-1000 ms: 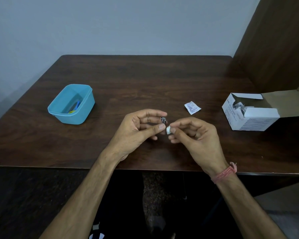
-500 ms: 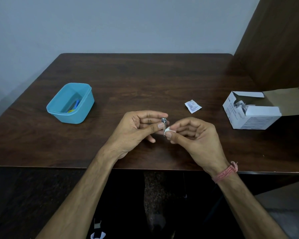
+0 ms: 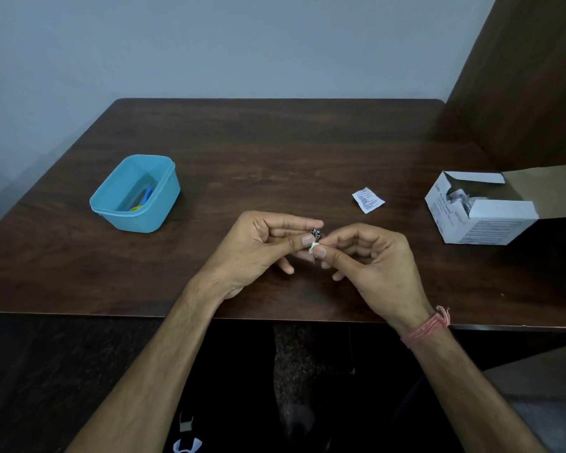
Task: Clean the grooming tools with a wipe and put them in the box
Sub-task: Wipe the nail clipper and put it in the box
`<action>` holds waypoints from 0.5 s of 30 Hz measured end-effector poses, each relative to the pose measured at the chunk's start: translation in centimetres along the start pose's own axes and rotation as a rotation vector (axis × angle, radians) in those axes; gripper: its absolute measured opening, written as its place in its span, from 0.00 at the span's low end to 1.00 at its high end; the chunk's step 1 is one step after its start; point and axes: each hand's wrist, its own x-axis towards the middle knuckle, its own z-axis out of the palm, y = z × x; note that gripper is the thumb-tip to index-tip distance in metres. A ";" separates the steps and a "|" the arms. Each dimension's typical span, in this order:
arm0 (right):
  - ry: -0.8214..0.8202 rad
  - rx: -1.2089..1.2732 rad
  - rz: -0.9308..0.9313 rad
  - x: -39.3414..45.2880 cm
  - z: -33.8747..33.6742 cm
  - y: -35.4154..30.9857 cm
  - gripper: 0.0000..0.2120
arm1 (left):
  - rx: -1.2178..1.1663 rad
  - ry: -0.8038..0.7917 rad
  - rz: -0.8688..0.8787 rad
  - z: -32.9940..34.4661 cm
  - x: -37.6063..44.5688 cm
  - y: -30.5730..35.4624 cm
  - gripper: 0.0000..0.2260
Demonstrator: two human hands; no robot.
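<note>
Two hands meet above the near middle of the worktop (image 3: 275, 152). The left hand (image 3: 258, 250) pinches a small metal grooming tool (image 3: 315, 234) between thumb and fingers. The right hand (image 3: 373, 263) pinches a white wipe (image 3: 313, 246) against the tool. The blue box (image 3: 134, 194), holding coloured items, stands well left. A torn sachet (image 3: 367, 200) and an open carton (image 3: 477, 210) lie right.
</note>
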 end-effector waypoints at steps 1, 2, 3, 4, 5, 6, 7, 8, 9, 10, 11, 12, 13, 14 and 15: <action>-0.005 0.001 -0.001 0.0 0.0 -0.1 0.04 | 0.000 -0.003 0.002 0.0 0.0 0.0 0.14; -0.012 -0.002 0.001 -0.1 -0.1 -0.1 0.04 | -0.002 -0.004 0.004 0.0 0.0 -0.1 0.13; -0.022 -0.006 0.002 -0.2 -0.1 -0.2 0.04 | -0.004 -0.005 0.005 0.0 0.1 -0.1 0.13; -0.030 -0.011 0.005 -0.2 -0.1 -0.2 0.04 | -0.006 -0.006 0.006 0.0 0.1 -0.2 0.13; -0.033 -0.014 0.006 -0.2 -0.1 -0.1 0.04 | -0.008 -0.009 0.007 0.0 0.1 -0.2 0.12; -0.026 -0.014 0.006 -0.1 -0.1 -0.1 0.05 | -0.006 -0.013 0.008 0.0 0.1 -0.2 0.13; -0.008 -0.007 0.008 0.0 -0.1 0.0 0.05 | 0.000 -0.020 0.009 0.0 0.1 -0.2 0.13; 0.014 0.007 0.015 0.0 0.0 0.0 0.06 | 0.009 -0.027 0.010 0.0 0.2 -0.2 0.13; 0.031 0.022 0.021 0.1 0.1 0.0 0.06 | 0.021 -0.034 0.011 0.0 0.2 -0.2 0.14; 0.041 0.030 0.026 0.1 0.0 0.0 0.06 | 0.030 -0.038 0.012 0.0 0.2 -0.3 0.14; 0.039 0.028 0.025 0.1 0.0 0.0 0.06 | 0.034 -0.038 0.015 0.0 0.2 -0.3 0.14; 0.029 0.017 0.023 0.0 -0.1 0.0 0.06 | 0.033 -0.033 0.018 -0.1 0.1 -0.3 0.14; 0.014 -0.001 0.022 0.0 -0.2 0.1 0.06 | 0.026 -0.027 0.021 -0.1 0.1 -0.3 0.13; -0.004 -0.030 0.022 0.0 -0.2 0.1 0.06 | 0.019 -0.020 0.025 -0.2 0.1 -0.3 0.12; -0.019 -0.063 0.027 0.0 -0.2 0.2 0.06 | 0.013 -0.015 0.025 -0.2 0.1 -0.3 0.12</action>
